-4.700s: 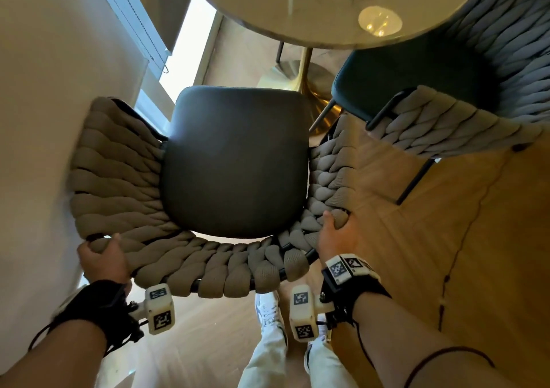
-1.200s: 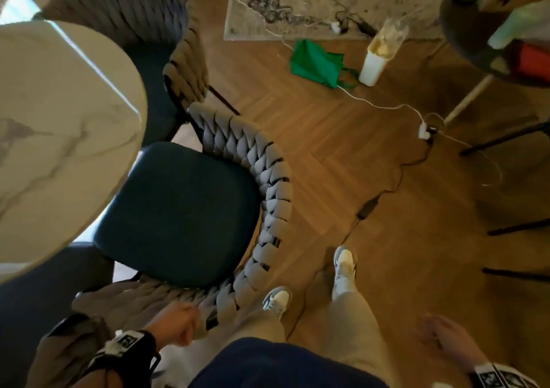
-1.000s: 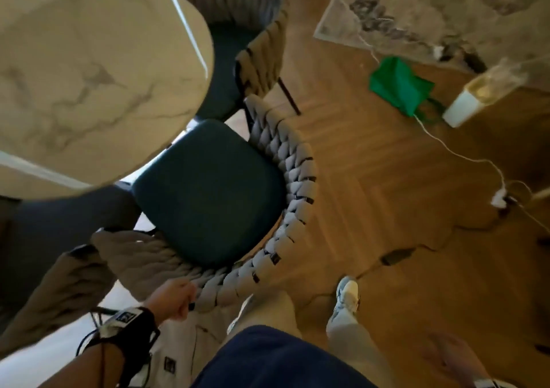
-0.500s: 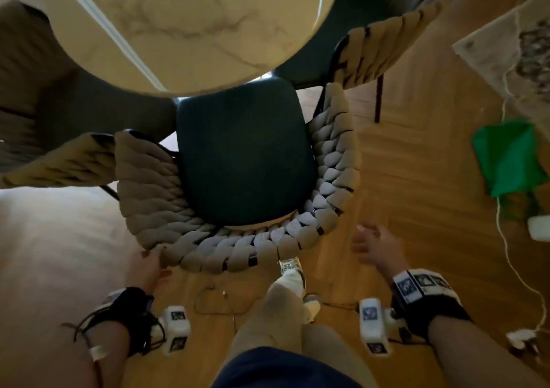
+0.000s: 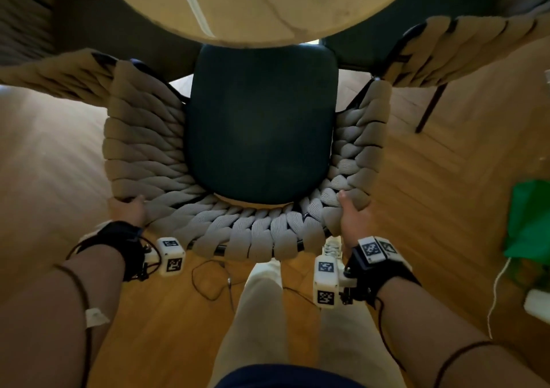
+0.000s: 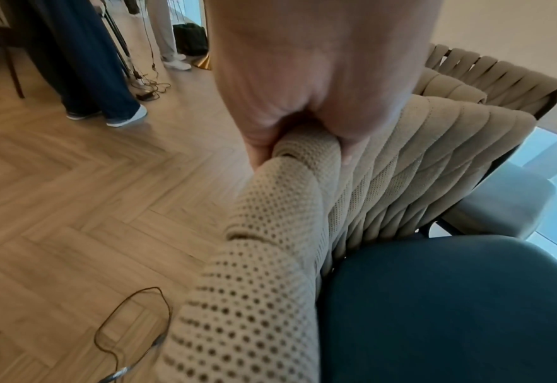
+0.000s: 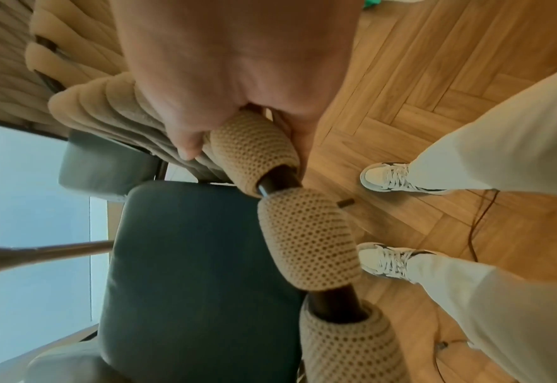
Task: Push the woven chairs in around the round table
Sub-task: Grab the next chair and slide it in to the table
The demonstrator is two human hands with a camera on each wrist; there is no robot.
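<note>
A woven chair point(image 5: 244, 233) with a dark teal seat point(image 5: 262, 125) stands right below me, facing the round marble table point(image 5: 256, 3). The front of its seat lies just under the table's edge. My left hand point(image 5: 129, 209) grips the back rail at the left corner; in the left wrist view my left hand point(image 6: 303, 77) curls round a beige woven strap point(image 6: 306, 147). My right hand point(image 5: 354, 215) grips the rail at the right corner, with my right hand point(image 7: 237, 77) wrapped round a woven strap point(image 7: 254, 153) in the right wrist view.
Two more woven chairs flank this one, one at the left point(image 5: 56, 72) and one at the right point(image 5: 464, 48). My legs point(image 5: 262, 313) stand behind the chair on the wooden floor point(image 5: 431, 179). A thin cable point(image 5: 208, 280) lies by my feet. A green bag point(image 5: 529, 218) lies at the right.
I have turned from the first chair to this teal one and faced it squarely. My right hand, free half a second ago, now grips the rail; the left has taken the left corner.
</note>
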